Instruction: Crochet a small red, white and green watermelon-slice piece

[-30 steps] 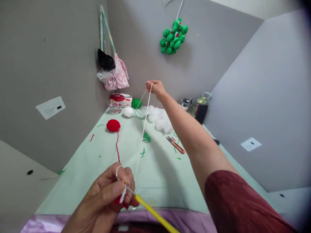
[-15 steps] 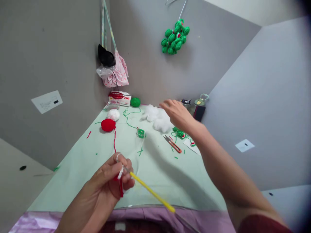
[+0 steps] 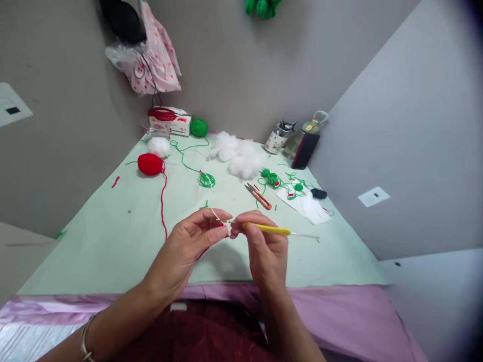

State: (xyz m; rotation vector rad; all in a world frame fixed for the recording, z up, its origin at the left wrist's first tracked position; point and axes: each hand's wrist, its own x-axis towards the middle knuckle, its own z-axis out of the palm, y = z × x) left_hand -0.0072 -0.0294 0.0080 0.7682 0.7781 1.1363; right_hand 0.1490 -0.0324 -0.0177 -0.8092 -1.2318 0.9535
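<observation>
My left hand [image 3: 188, 244] is closed in a pinch on a small white-and-red crochet piece [image 3: 225, 225], with white yarn looped over its fingers. My right hand [image 3: 264, 246] is closed around a yellow-handled crochet hook [image 3: 269, 230], whose tip meets the piece between the two hands. A red strand [image 3: 163, 201] runs from the piece back to a red yarn ball [image 3: 150, 164] at the far left of the pale green table cover [image 3: 113, 241]. Both hands hover above the table's near middle.
Red-handled snips [image 3: 257, 195] lie beyond the hands. White stuffing [image 3: 238, 156], a white yarn ball [image 3: 158, 146], a green yarn ball [image 3: 198, 127], small green crochet pieces [image 3: 272, 179], a tin [image 3: 276, 138], a bottle [image 3: 306, 143] and a box [image 3: 168, 123] stand further back. Grey partition walls enclose the table.
My right hand came back from its far reach and took hold of the yellow hook at my left hand. The view tilted downward.
</observation>
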